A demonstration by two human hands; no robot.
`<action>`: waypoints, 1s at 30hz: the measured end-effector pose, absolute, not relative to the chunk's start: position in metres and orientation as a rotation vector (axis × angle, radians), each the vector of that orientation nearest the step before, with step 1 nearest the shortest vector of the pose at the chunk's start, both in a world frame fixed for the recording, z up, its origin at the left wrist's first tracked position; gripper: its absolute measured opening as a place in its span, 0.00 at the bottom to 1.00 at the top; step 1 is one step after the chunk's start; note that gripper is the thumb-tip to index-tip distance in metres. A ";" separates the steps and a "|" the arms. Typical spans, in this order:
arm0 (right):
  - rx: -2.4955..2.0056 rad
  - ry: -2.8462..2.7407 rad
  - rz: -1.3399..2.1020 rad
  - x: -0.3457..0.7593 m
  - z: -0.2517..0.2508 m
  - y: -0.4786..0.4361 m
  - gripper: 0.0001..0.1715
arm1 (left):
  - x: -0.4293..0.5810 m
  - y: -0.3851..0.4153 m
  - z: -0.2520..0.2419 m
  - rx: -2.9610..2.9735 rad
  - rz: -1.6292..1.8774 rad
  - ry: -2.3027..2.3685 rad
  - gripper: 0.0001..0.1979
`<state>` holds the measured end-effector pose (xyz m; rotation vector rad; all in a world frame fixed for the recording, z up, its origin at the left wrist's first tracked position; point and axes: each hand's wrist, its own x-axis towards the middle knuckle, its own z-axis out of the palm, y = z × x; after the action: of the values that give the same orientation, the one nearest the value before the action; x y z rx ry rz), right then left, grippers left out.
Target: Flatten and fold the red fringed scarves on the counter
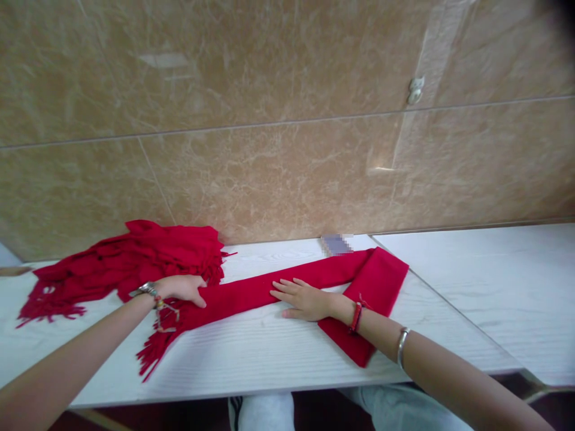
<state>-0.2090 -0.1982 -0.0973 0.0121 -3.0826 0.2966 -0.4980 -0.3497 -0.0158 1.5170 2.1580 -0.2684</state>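
Note:
A long red scarf (256, 293) lies folded into a narrow band on the white table. At its right end it turns over and doubles back toward the front edge; its left end has a loose fringe. My right hand (305, 299) rests flat on the middle of the band, fingers spread. At the left end, near the fringe, my left hand (186, 290) lies on the scarf with its thumb apart from the fingers; some fingertips are hard to make out. A second, crumpled red scarf (166, 251) with fringed ends lies just behind my left hand.
The white tabletop (471, 281) runs along a tan marble-patterned tiled wall (269, 179). A small blurred grey-blue item (336, 245) lies against the wall, behind the folded scarf. A seam crosses the table on the right. My legs are below the front edge.

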 end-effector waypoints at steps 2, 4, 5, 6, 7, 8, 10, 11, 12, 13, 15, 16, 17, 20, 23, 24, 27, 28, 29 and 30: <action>0.009 -3.073 0.316 -0.210 -0.099 -0.199 0.36 | -0.496 -0.351 0.001 1.492 -0.168 2.116 0.15; 0.005 -3.060 0.361 -0.212 -0.098 -0.199 0.36 | -0.493 -0.348 0.023 1.523 0.000 2.134 0.14; 0.010 -3.053 0.399 -0.211 -0.096 -0.198 0.36 | -0.491 -0.345 0.035 1.576 0.064 2.177 0.15; 0.015 -3.044 0.445 -0.211 -0.092 -0.197 0.35 | -0.487 -0.341 0.048 1.625 0.109 2.218 0.16; 0.013 -3.027 0.496 -0.209 -0.087 -0.193 0.33 | -0.480 -0.336 0.061 1.671 0.140 2.258 0.16; -0.010 -2.991 0.551 -0.205 -0.080 -0.188 0.30 | -0.470 -0.330 0.074 1.823 0.186 2.343 0.15; -0.129 -2.867 0.630 -0.194 -0.063 -0.173 0.23 | -0.440 -0.316 0.094 1.933 0.256 2.464 0.12; -0.229 -2.767 0.655 -0.187 -0.054 -0.163 0.20 | -0.420 -0.308 0.100 2.060 0.305 2.554 0.10; -0.317 -2.688 0.644 -0.178 -0.046 -0.152 0.19 | -0.398 -0.300 0.103 2.220 0.360 2.546 0.09; -0.392 -2.629 0.627 -0.168 -0.040 -0.141 0.20 | -0.375 -0.291 0.101 2.300 0.413 2.516 0.09; -0.594 -2.508 0.578 -0.147 -0.032 -0.121 0.20 | -0.331 -0.272 0.085 2.401 0.452 2.410 0.11; -0.684 -2.487 0.560 -0.135 -0.031 -0.113 0.19 | -0.312 -0.263 0.071 2.448 0.480 2.313 0.11; -0.765 -2.487 0.541 -0.125 -0.033 -0.108 0.18 | -0.297 -0.253 0.055 2.453 0.492 2.208 0.11; -0.795 -2.655 0.509 -0.098 -0.042 -0.109 0.17 | -0.272 -0.226 0.002 2.241 0.520 2.013 0.12; -0.564 -2.892 0.539 -0.085 -0.051 -0.124 0.17 | -0.272 -0.206 -0.039 2.124 0.552 1.912 0.14; -0.480 -2.955 0.542 -0.085 -0.053 -0.129 0.18 | -0.275 -0.201 -0.048 2.092 0.564 1.885 0.15; -0.356 -3.054 0.467 -0.087 -0.055 -0.135 0.17 | -0.285 -0.195 -0.059 2.001 0.611 1.817 0.17; -0.351 -3.059 0.429 -0.087 -0.055 -0.134 0.16 | -0.288 -0.195 -0.058 1.980 0.619 1.782 0.18; -0.351 -3.057 0.395 -0.087 -0.055 -0.134 0.15 | -0.292 -0.197 -0.056 1.960 0.608 1.734 0.18; -0.349 -3.047 0.364 -0.086 -0.055 -0.133 0.13 | -0.296 -0.199 -0.052 1.936 0.575 1.685 0.20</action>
<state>-0.0859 -0.1329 -0.0553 -0.3487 -3.0468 0.3642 -0.2955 -0.1991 -0.0524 1.9364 1.6850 0.5749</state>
